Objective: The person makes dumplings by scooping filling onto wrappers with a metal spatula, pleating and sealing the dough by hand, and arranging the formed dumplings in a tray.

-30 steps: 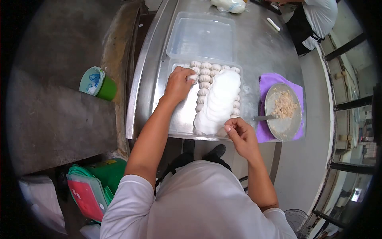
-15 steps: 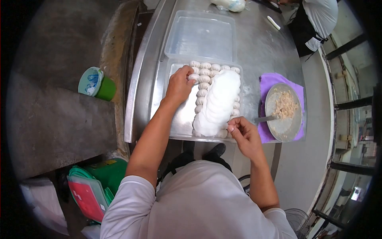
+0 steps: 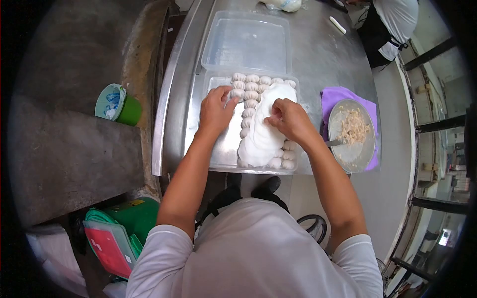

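Note:
Pleated dumplings (image 3: 247, 112) stand in rows in a shallow clear plastic tray (image 3: 218, 161). Across them lies a long fanned-out stack of thin white round dough wrappers (image 3: 259, 144), covering part of the rows. My left hand (image 3: 215, 111) is at the tray's left side, thumb and fingers apart, beside the end dumpling of a short row (image 3: 237, 93). Over the upper half of the stack hovers my right hand (image 3: 292, 118), fingers pinched together close to the wrappers. Whatever lies between its fingertips is hidden.
To the right, a metal bowl (image 3: 354, 158) of pale chopped filling (image 3: 354, 126) with a utensil in it rests on a purple cloth (image 3: 334, 94). A second clear tray (image 3: 246, 42) lies behind. A co-worker (image 3: 392, 25) stands far right; a green bin (image 3: 130, 110) is left.
My right hand has moved up and left from the tray's lower right edge onto the wrapper stack. My left hand has drawn slightly back from the dumpling, with its fingers spread.

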`<state>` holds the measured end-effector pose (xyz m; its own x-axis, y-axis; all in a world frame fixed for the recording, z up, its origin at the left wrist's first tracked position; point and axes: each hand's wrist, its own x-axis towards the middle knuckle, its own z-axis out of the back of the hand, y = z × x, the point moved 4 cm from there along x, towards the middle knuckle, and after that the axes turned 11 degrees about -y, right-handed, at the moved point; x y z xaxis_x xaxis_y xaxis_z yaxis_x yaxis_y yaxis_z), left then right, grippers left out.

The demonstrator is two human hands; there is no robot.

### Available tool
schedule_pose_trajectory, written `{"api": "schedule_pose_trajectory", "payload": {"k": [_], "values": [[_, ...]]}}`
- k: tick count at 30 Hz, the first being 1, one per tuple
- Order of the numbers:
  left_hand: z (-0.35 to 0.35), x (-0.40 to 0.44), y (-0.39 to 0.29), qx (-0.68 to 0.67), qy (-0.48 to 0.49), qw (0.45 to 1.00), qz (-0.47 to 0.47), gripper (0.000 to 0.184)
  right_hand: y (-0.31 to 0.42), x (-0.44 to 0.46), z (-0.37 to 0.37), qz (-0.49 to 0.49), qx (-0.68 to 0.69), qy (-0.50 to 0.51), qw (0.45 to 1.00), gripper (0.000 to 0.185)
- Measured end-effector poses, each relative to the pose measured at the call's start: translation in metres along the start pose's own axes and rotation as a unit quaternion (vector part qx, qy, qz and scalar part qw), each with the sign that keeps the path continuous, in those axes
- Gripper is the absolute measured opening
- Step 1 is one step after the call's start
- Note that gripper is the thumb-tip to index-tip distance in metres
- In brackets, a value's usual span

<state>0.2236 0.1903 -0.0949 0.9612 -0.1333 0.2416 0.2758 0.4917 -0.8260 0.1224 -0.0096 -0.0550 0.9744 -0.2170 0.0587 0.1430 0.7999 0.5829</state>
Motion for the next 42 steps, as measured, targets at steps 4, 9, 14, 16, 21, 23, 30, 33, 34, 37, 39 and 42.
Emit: {"api": "schedule_pose_trajectory", "payload": {"k": [4,9,14,16,21,23,30,33,34,37,39,42], "values": [[0.019,-0.022,0.001,-0.069,0.02,0.997,0.036,0.03,-0.003,0.011,-0.012,0.012,-0.024,0.028,0.999,0.026],[0.031,-0.039,0.016,-0.097,0.028,0.99,0.102,0.027,0.006,0.008,-0.006,0.044,-0.063,0.038,0.996,0.021],[0.028,-0.046,0.027,-0.144,0.054,0.98,0.127,0.025,0.007,0.009,-0.009,0.049,-0.078,0.045,0.995,0.015],[0.028,-0.046,0.021,-0.142,0.055,0.98,0.125,0.024,0.006,0.008,-0.008,0.05,-0.08,0.048,0.994,0.013],[0.028,-0.044,0.016,-0.161,0.065,0.978,0.118,0.021,-0.002,0.015,-0.013,0.08,-0.052,0.004,0.995,0.015],[0.028,-0.044,0.014,-0.155,0.071,0.978,0.122,0.02,-0.004,0.011,-0.01,0.099,-0.008,-0.013,0.995,0.017],[0.027,-0.044,0.019,-0.182,0.073,0.973,0.122,0.021,-0.004,0.015,-0.011,0.159,0.038,0.017,0.986,0.016],[0.028,-0.045,0.019,-0.186,0.075,0.971,0.128,0.02,-0.003,0.016,-0.01,0.089,0.027,0.018,0.996,0.009],[0.028,-0.044,0.018,-0.19,0.075,0.97,0.131,0.02,0.0,0.017,-0.009,0.089,0.026,0.018,0.996,0.009],[0.024,-0.045,0.019,-0.193,0.083,0.969,0.131,0.019,0.006,0.022,-0.008,0.059,-0.031,0.055,0.996,0.01],[0.026,-0.046,0.017,-0.2,0.083,0.968,0.126,0.02,0.006,0.025,-0.006,-0.044,-0.002,0.055,0.998,0.012],[0.026,-0.045,0.019,-0.199,0.087,0.969,0.12,0.02,0.001,0.023,-0.004,0.019,0.059,-0.009,0.998,0.015]]}}
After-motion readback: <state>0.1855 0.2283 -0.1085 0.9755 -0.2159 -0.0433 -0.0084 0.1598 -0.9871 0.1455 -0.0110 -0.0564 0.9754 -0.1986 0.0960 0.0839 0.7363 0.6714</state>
